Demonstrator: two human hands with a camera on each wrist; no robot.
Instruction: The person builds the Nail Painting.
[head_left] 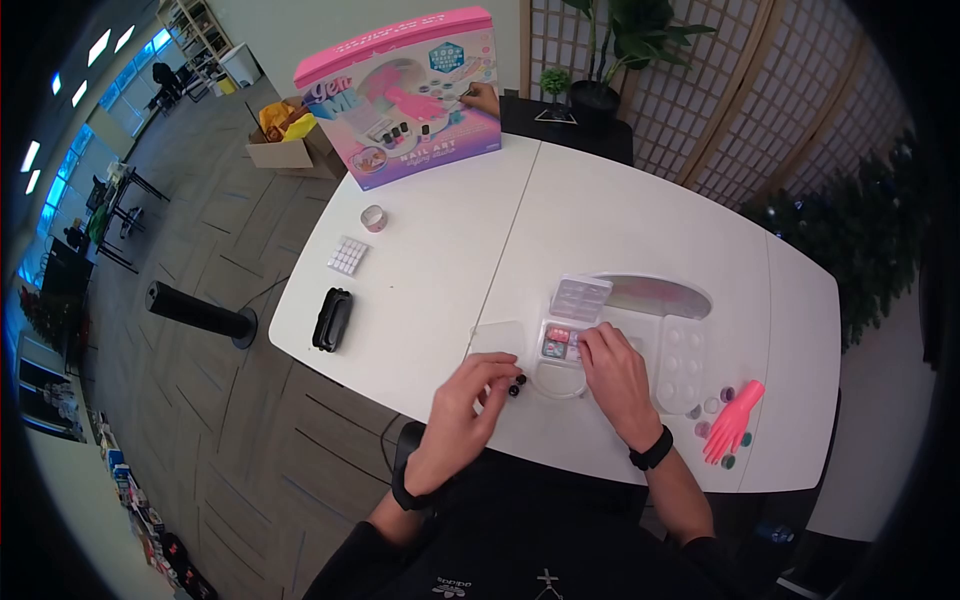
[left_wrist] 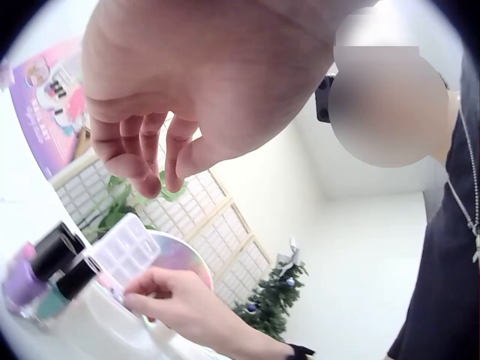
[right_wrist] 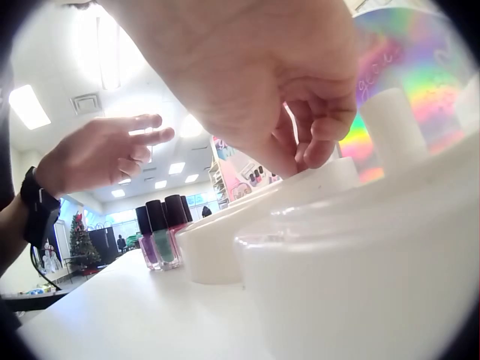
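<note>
My left hand hovers palm down beside several nail polish bottles, its fingers loosely bent and holding nothing. The bottles have black caps; purple and teal ones show in the left wrist view. My right hand reaches into a small clear compartment box, thumb and fingertips close together. Pink and teal small pieces lie in its left compartments. Whether those fingertips pinch a piece is hidden. The box's divided lid stands raised behind it.
Behind the box is an oval mirror, with a white tray of round wells to its right. A pink model hand lies among small pots at the right. Farther left are a black case, white cubes, a tape roll and a large box.
</note>
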